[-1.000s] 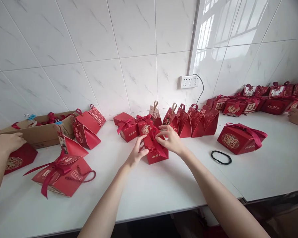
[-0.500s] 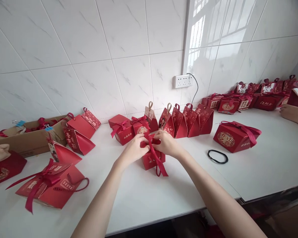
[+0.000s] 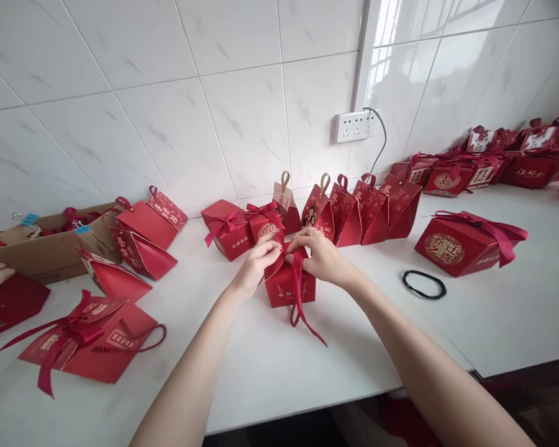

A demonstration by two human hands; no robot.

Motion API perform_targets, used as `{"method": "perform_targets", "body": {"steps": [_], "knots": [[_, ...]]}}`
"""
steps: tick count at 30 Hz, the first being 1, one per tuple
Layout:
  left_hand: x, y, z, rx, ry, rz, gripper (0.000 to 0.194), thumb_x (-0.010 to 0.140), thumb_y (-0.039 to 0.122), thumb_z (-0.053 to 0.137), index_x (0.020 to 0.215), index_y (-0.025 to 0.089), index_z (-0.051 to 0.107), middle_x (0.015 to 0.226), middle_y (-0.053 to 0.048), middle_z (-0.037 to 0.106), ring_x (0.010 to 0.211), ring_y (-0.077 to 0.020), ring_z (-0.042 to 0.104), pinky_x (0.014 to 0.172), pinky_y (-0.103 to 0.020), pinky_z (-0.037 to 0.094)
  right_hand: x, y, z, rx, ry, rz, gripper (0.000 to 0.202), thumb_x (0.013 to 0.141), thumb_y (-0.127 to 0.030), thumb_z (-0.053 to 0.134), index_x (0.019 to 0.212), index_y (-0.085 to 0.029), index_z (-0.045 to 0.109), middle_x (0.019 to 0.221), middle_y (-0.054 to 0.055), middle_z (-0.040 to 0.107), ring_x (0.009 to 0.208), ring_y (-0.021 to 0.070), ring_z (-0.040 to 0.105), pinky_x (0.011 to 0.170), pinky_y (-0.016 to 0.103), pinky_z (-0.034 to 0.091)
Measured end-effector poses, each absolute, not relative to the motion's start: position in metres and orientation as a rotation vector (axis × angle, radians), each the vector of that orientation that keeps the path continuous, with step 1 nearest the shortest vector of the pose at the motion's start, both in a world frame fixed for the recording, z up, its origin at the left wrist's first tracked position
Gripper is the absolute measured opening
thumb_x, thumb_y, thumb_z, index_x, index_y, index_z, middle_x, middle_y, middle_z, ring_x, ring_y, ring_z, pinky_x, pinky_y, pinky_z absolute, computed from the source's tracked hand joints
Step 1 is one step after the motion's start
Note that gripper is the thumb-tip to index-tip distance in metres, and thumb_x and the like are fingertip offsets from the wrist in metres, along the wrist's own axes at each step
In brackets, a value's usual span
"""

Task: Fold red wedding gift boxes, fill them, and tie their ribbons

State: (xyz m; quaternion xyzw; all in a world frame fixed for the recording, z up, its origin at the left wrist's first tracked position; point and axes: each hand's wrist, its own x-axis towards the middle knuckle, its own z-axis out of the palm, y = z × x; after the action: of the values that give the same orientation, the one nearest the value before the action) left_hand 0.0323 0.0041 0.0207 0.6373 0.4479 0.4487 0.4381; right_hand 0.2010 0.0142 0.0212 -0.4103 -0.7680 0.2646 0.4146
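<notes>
A small red gift box (image 3: 290, 289) with a twisted cord handle stands on the white table in front of me. My left hand (image 3: 257, 264) pinches the dark red ribbon at the box's top left. On the top right, my right hand (image 3: 317, 254) has its fingers closed on the same ribbon (image 3: 298, 292), whose long end hangs over the box front onto the table. The two hands are close together, and the fingertips partly hide the top of the box. Right behind them stand two red boxes with tied bows (image 3: 230, 231).
A cardboard box (image 3: 41, 264) with ribbons and a red box with a bow (image 3: 90, 338) lie left. Several upright red boxes (image 3: 349, 217) line the wall. A black loop (image 3: 423, 284) and a red box (image 3: 466, 245) lie right. Other people's hands show at both edges.
The camera view has shifted. My left fingers have closed into a pinch on the ribbon, and the hanging ribbon end now reaches farther down and right. The person's hand at the right has mostly left view.
</notes>
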Motion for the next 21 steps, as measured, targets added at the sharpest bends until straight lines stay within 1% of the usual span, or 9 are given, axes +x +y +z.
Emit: {"method": "perform_targets", "body": {"steps": [2, 5, 7, 10, 13, 15, 17, 19, 21], "knots": [[0.033, 0.0, 0.024, 1.705, 1.139, 1.04, 0.015, 0.071, 0.032, 0.056, 0.064, 0.019, 0.052, 0.114, -0.005, 0.051, 0.12, -0.0288, 0.042, 0.102, -0.041, 0.035, 0.2, 0.014, 0.022, -1.052, -1.894, 0.779, 0.006, 0.071, -0.016, 0.061, 0.068, -0.019, 0.064, 0.096, 0.007, 0.054, 0.105, 0.0236, 0.05, 0.092, 0.038, 0.042], [0.035, -0.006, 0.03, 1.89, 1.253, 0.985, 0.012, 0.063, 0.023, 0.059, 0.062, 0.02, 0.047, 0.111, -0.006, 0.051, 0.121, -0.0302, 0.037, 0.106, -0.044, 0.028, 0.199, 0.011, 0.026, -1.017, -1.827, 1.077, 0.013, 0.073, -0.017, 0.052, 0.064, -0.018, 0.061, 0.105, 0.007, 0.051, 0.102, 0.0211, 0.052, 0.083, 0.033, 0.046], [0.037, -0.007, 0.03, 1.895, 1.275, 1.046, 0.015, 0.064, 0.024, 0.058, 0.06, 0.02, 0.044, 0.108, -0.005, 0.051, 0.115, -0.029, 0.041, 0.103, -0.044, 0.031, 0.198, 0.01, 0.028, -0.95, -1.808, 1.212, 0.01, 0.071, -0.018, 0.051, 0.063, -0.018, 0.058, 0.111, 0.006, 0.05, 0.099, 0.0194, 0.053, 0.079, 0.031, 0.048], [0.041, -0.004, 0.022, 1.814, 1.231, 1.232, 0.018, 0.067, 0.027, 0.057, 0.057, 0.019, 0.044, 0.099, -0.004, 0.053, 0.103, -0.0243, 0.048, 0.097, -0.037, 0.036, 0.197, 0.01, 0.027, -0.932, -1.818, 1.212, 0.007, 0.065, -0.019, 0.058, 0.062, -0.018, 0.052, 0.114, 0.005, 0.051, 0.101, 0.0202, 0.053, 0.08, 0.03, 0.046], [0.045, 0.002, 0.015, 1.415, 1.163, 1.507, 0.022, 0.069, 0.031, 0.057, 0.058, 0.019, 0.043, 0.082, -0.002, 0.054, 0.085, -0.0178, 0.054, 0.082, -0.03, 0.042, 0.195, 0.01, 0.024, -0.963, -1.752, 1.178, 0.016, 0.066, -0.026, 0.062, 0.06, -0.018, 0.05, 0.106, 0.004, 0.057, 0.099, 0.0207, 0.054, 0.078, 0.028, 0.044], [0.043, 0.006, 0.015, 1.091, 1.109, 1.636, 0.025, 0.072, 0.035, 0.052, 0.059, 0.019, 0.037, 0.077, -0.001, 0.055, 0.079, -0.0159, 0.056, 0.072, -0.027, 0.044, 0.193, 0.01, 0.023, -1.014, -1.606, 1.205, 0.024, 0.069, -0.032, 0.062, 0.056, -0.018, 0.048, 0.088, 0.002, 0.061, 0.084, 0.0185, 0.057, 0.068, 0.026, 0.043], [0.036, 0.01, 0.019, 0.83, 1.03, 1.716, 0.028, 0.076, 0.04, 0.044, 0.061, 0.02, 0.033, 0.08, -0.002, 0.058, 0.08, -0.0161, 0.058, 0.07, -0.028, 0.046, 0.193, 0.011, 0.023, -1.075, -1.451, 1.207, 0.027, 0.072, -0.039, 0.059, 0.057, -0.019, 0.046, 0.072, 0.001, 0.059, 0.07, 0.0158, 0.055, 0.058, 0.025, 0.04], [0.022, 0.015, 0.025, 0.64, 1.001, 1.787, 0.029, 0.078, 0.042, 0.037, 0.061, 0.02, 0.031, 0.084, -0.002, 0.06, 0.081, -0.0151, 0.06, 0.072, -0.03, 0.048, 0.194, 0.013, 0.023, -1.075, -1.322, 1.148, 0.027, 0.075, -0.043, 0.055, 0.063, -0.02, 0.05, 0.072, 0.001, 0.06, 0.071, 0.0158, 0.056, 0.059, 0.025, 0.041], [0.003, 0.02, 0.029, 0.552, 1.071, 1.855, 0.025, 0.078, 0.038, 0.034, 0.061, 0.02, 0.028, 0.084, -0.001, 0.06, 0.076, -0.0123, 0.06, 0.073, -0.028, 0.049, 0.198, 0.018, 0.023, -0.989, -1.164, 1.116, 0.026, 0.076, -0.044, 0.053, 0.068, -0.02, 0.054, 0.081, 0.003, 0.063, 0.083, 0.0172, 0.058, 0.066, 0.026, 0.044]]}}
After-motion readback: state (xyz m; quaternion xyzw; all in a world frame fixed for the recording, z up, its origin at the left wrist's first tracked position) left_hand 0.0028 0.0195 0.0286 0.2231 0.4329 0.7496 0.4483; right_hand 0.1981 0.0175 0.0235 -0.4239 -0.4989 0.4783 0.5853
